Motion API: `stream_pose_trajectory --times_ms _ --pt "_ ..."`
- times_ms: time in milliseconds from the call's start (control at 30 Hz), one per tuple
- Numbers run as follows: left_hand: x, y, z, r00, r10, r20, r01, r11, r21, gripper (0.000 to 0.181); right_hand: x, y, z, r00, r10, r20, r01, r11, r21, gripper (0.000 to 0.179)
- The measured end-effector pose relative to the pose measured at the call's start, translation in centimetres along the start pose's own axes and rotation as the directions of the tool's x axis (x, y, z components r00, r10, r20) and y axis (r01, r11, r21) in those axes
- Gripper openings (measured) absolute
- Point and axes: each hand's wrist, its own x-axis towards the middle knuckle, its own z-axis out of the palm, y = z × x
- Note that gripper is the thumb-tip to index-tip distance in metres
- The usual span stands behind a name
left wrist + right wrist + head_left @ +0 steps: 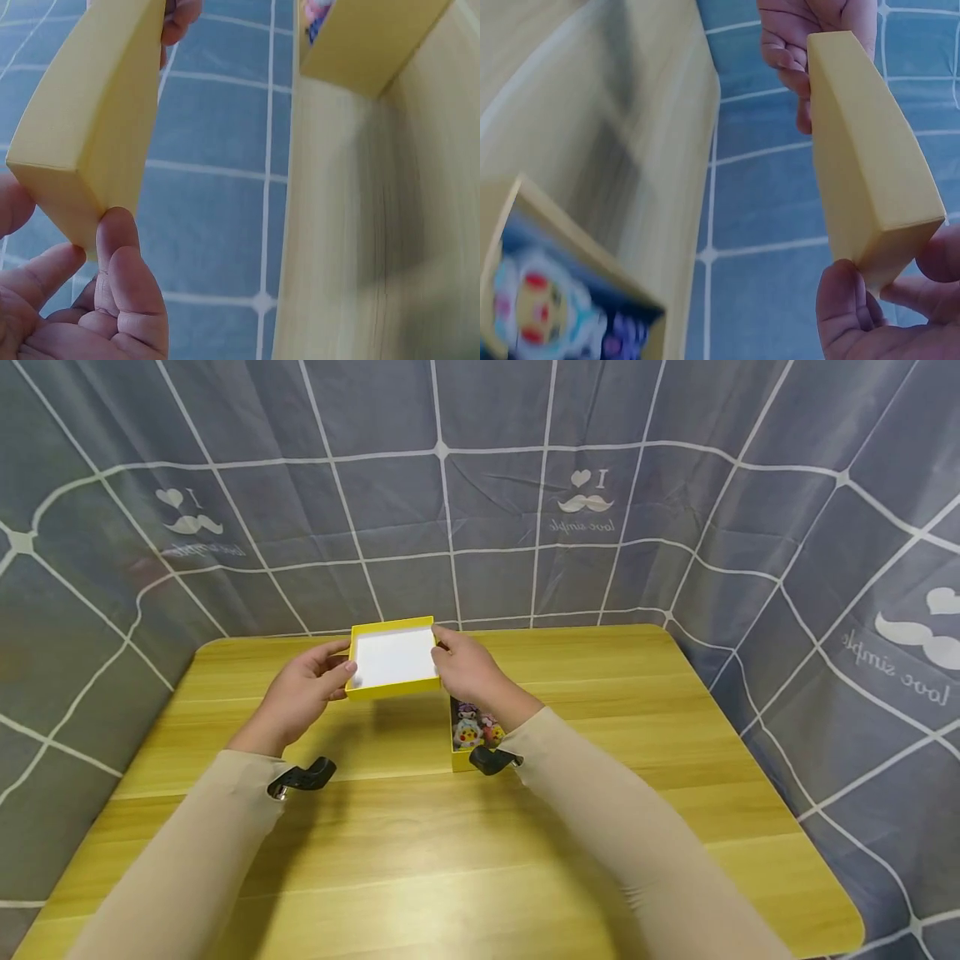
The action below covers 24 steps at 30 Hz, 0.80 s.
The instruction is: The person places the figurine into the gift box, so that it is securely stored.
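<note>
Both hands hold a shallow yellow box lid [395, 656] above the table, its white inside turned up toward the head camera. The left hand [302, 689] pinches the lid's left side, thumb at the rim and fingers beneath, as the left wrist view shows at a corner [79, 165]. Across from it, the right hand [474, 670] pinches the right side. Below the right wrist stands a yellow box [462, 760], partly hidden by that arm. Small plush toys [469, 732] with colourful faces lie in it; one pale toy with red cheeks [544, 307] shows in the right wrist view.
The wooden table [420, 860] has rounded corners and runs up to a grey curtain [495, 502] with white grid lines at the back and sides. A black wrist mount [303, 775] sits on the left sleeve, and another mount [491, 759] on the right sleeve overlaps the box.
</note>
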Motion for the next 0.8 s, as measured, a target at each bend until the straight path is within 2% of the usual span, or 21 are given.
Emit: stream_pose_trajectory --times_ms 200,400,633,800 --pt "1.1 1.1 2.5 1.000 0.022 0.011 -0.022 0.999 -0.030 0.064 -1.3 1.8 -2.5 0.999 0.023 -0.029 -0.023 1.000 -0.006 0.055" --pt "2.0 1.8 4.9 0.999 0.049 0.017 -0.047 0.994 -0.095 0.060 -1.9 3.6 -4.5 0.998 0.040 -0.037 -0.038 0.997 0.063 0.056" --pt "3.0 2.4 7.2 0.998 0.055 0.014 -0.052 0.987 -0.153 0.057 -2.0 5.9 -6.1 0.997 0.046 -0.069 -0.038 0.993 0.116 0.056" --pt "3.5 2.7 8.4 0.999 0.051 0.007 -0.049 0.982 -0.182 0.058 -2.1 7.1 -6.7 0.994 0.045 -0.104 -0.025 0.981 0.193 0.057"
